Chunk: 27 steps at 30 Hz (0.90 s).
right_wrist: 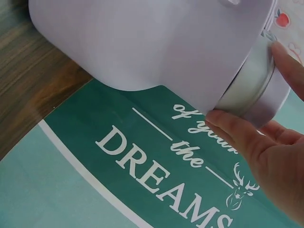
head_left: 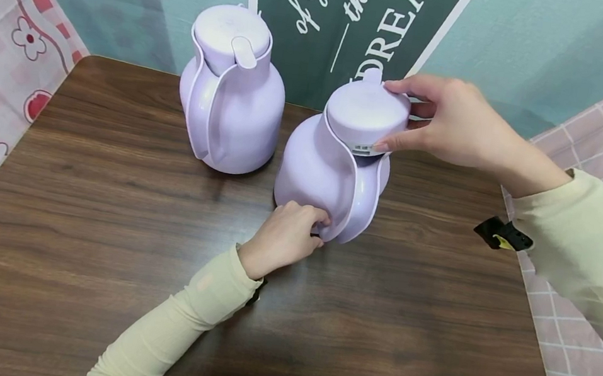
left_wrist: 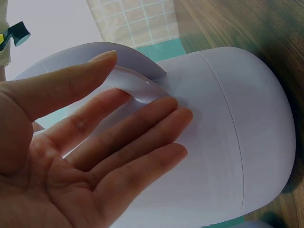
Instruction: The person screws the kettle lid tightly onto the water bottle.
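Note:
Two lilac thermos jugs stand on the table, each with a curved handle. My right hand (head_left: 450,122) grips the lid (head_left: 367,113) of the right jug (head_left: 317,158), thumb on the near side and fingers on the far side. That lid sits raised in the neck, with a printed label and a dark gap showing under its near edge. In the right wrist view, a pale band (right_wrist: 247,80) of the lid shows above the jug's rim. My left hand (left_wrist: 95,156) has its fingers extended beside the lower part of the handle (left_wrist: 137,85), fingertips right at the jug's body.
The left jug (head_left: 236,116) stands close by with its lid on and lever toward me. Behind the wooden table (head_left: 103,219) hangs a teal cloth with a green printed panel (head_left: 322,32). Patterned cloths flank both sides; a black strap piece (head_left: 503,233) hangs at the right sleeve.

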Tool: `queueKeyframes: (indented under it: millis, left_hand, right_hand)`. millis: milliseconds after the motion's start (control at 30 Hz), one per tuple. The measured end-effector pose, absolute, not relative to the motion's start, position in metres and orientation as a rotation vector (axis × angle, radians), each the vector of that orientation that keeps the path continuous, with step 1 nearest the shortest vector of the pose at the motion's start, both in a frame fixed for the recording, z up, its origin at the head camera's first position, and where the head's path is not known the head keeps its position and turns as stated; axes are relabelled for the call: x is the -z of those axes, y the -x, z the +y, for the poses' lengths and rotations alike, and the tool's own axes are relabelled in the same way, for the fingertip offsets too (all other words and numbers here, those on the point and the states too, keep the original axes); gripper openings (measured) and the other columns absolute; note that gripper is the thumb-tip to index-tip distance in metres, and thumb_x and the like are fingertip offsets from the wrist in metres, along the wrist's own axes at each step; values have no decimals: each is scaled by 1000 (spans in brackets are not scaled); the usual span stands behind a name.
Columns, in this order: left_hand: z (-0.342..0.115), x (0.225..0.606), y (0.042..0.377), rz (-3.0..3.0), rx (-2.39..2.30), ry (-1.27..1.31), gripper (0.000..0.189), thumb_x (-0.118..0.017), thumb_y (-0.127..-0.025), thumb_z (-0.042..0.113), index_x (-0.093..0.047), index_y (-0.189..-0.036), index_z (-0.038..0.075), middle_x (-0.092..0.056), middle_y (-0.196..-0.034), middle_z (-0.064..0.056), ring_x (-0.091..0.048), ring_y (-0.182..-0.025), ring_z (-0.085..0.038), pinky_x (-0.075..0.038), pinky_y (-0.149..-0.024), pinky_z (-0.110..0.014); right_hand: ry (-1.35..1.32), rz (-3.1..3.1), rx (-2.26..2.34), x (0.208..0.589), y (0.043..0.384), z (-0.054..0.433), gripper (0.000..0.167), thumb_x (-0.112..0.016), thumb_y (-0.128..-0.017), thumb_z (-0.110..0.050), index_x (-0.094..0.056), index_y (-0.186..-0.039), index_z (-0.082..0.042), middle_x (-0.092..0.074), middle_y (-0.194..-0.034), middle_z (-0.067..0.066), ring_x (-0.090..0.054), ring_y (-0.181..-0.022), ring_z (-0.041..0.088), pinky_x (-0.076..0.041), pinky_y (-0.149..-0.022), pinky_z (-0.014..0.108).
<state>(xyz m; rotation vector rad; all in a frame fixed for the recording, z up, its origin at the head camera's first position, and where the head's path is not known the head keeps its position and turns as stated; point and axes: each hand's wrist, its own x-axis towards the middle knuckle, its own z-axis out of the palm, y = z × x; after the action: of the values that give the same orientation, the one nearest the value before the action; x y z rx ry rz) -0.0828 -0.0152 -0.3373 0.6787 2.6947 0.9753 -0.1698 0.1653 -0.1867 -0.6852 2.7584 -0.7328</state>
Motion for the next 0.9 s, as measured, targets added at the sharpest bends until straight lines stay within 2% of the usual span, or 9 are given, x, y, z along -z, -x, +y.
queueKeyframes:
  millis: [67, 267, 400, 667, 900]
  left_hand:
    - [-15, 337, 83, 2693, -976, -675, 20, -72, -74, 8, -69, -93, 11, -66, -82, 2, -58, -72, -15, -45, -69, -35]
    - [-15, 338, 83, 2691, -975, -674, 19, -72, -74, 8, -69, -93, 12, -65, -82, 2, -58, -73, -16, -45, -70, -35]
    - [-15, 338, 83, 2694, -973, -675, 20, -72, -74, 8, -69, -93, 11, -65, -82, 2, -57, -71, -15, -45, -69, -35]
    - [-15, 338, 83, 2693, -978, -675, 19, -72, -75, 8, -69, -93, 11, -66, -82, 2, -57, -70, -14, -45, -68, -34]
    - [-15, 337, 82, 2699, -971, -673, 20, -72, -75, 8, -69, -94, 11, -66, -83, 1, -58, -71, -15, -45, -68, -35]
  right_hand:
    - [687, 2758, 731, 187, 169, 165, 74, -82, -67, -22, -48, -130, -3, -53, -122, 14, -56, -107, 30, -46, -78, 17]
    - [695, 2744, 607, 182, 170, 163, 75, -80, -69, -27, -46, -131, -2, -51, -124, 14, -52, -112, 28, -42, -89, 35]
    - [630, 2684, 596, 178, 175, 161, 77, -80, -69, -27, -44, -132, -3, -50, -126, 14, -50, -113, 28, -37, -93, 41]
    - [454, 2566, 646, 176, 191, 164, 79, -82, -67, -24, -42, -133, -7, -47, -128, 10, -46, -116, 26, -35, -94, 40]
    - [380, 2559, 680, 174, 191, 161, 80, -83, -64, -24, -44, -133, -9, -46, -131, 9, -47, -117, 26, -38, -93, 41]
